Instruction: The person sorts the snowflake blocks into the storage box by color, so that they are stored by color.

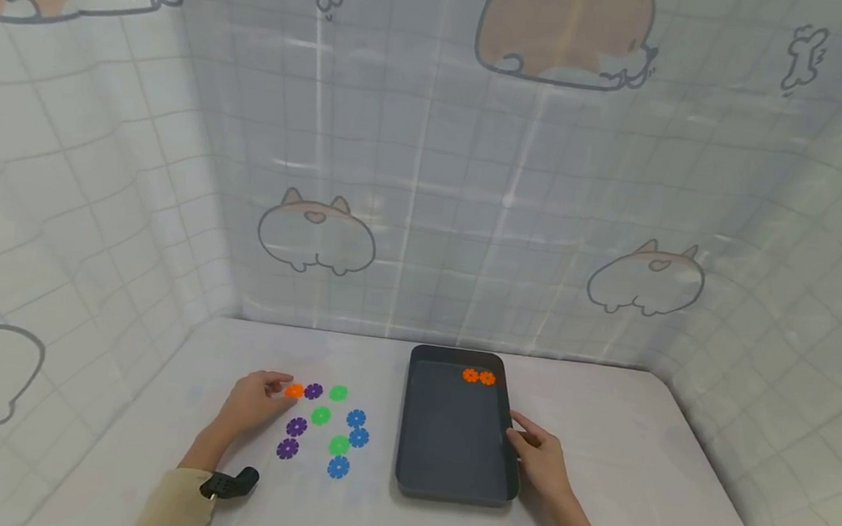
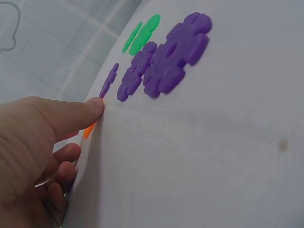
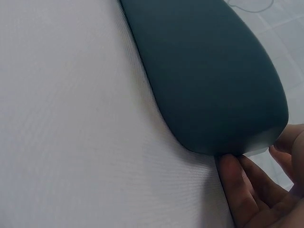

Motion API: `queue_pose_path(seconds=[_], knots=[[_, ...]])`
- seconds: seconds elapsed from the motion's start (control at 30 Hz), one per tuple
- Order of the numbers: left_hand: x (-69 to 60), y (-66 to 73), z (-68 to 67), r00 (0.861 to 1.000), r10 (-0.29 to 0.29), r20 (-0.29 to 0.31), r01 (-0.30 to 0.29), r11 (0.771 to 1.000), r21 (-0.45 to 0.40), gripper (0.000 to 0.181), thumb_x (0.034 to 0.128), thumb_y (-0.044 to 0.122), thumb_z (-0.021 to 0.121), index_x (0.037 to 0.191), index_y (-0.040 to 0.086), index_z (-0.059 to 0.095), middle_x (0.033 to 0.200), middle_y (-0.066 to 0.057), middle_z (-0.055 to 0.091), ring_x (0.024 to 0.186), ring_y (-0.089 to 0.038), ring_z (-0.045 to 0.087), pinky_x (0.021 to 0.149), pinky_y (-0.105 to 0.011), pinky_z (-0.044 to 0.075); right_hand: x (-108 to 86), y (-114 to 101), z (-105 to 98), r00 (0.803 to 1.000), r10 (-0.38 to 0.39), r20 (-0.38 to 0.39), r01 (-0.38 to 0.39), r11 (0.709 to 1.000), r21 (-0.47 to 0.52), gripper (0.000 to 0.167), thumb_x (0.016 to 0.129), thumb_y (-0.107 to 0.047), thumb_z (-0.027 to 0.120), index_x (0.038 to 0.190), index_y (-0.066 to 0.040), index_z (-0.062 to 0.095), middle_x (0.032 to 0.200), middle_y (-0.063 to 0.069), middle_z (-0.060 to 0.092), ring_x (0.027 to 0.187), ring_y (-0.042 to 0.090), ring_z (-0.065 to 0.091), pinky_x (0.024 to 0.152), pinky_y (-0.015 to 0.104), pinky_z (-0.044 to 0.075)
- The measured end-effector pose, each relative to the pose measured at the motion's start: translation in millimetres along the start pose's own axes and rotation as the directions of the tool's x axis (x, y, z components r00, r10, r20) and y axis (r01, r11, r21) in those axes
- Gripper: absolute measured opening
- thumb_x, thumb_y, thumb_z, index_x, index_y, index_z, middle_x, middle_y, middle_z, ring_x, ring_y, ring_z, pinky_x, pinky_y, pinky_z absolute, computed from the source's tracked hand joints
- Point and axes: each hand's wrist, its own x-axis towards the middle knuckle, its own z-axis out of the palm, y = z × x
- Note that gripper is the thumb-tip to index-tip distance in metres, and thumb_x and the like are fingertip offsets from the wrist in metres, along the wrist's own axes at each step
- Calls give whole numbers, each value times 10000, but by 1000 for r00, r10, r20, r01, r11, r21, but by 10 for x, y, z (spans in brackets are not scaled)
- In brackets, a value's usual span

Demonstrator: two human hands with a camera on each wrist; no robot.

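Observation:
My left hand (image 1: 252,405) pinches an orange flower-shaped disc (image 1: 294,391) on the table, at the left end of the scattered discs. In the left wrist view the thumb covers much of that orange disc (image 2: 89,130). Purple discs (image 1: 296,427), green discs (image 1: 321,415) and blue discs (image 1: 356,418) lie flat just right of this hand. Across from them, my right hand (image 1: 542,462) holds the right side of a dark grey rectangular tray (image 1: 454,441), its thumb at the rim. Two orange discs (image 1: 470,375) lie side by side at the tray's far end.
The table (image 1: 603,413) has a white cover. Patterned sheeting (image 1: 436,172) with cartoon dogs rises behind it and on both sides. Each wrist wears a dark strap-on device, such as the left wrist device (image 1: 230,483).

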Motion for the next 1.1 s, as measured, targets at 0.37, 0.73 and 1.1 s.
queue_pose_path(seconds=[0.37,0.73,1.1], knots=[[2,11,-1,998,-52,29,52,999,-11,351,853,259,757,1126,43,711,1088,-152,646,965,-304,572,855,-502,495,-5,11,8,1000,3,-2,-3,1000,2,397,928,-171,675,1312,-87,624,1089,181,676,923,264,669,745,369,561],[28,68,-34,996,-72,59,75,996,-55,374,846,212,761,1153,11,693,1036,-135,663,901,-274,570,811,-453,505,4,8,15,1000,24,-4,-24,1000,11,399,926,-191,681,1313,-106,627,1096,164,673,929,257,663,741,361,557],[92,222,2,998,-63,32,67,989,-134,267,840,110,761,1099,56,720,1012,-129,680,898,-269,615,782,-402,549,14,-2,9,1000,26,-6,-26,1000,7,396,923,-183,683,1309,-113,632,1082,158,674,911,251,660,720,344,548]])
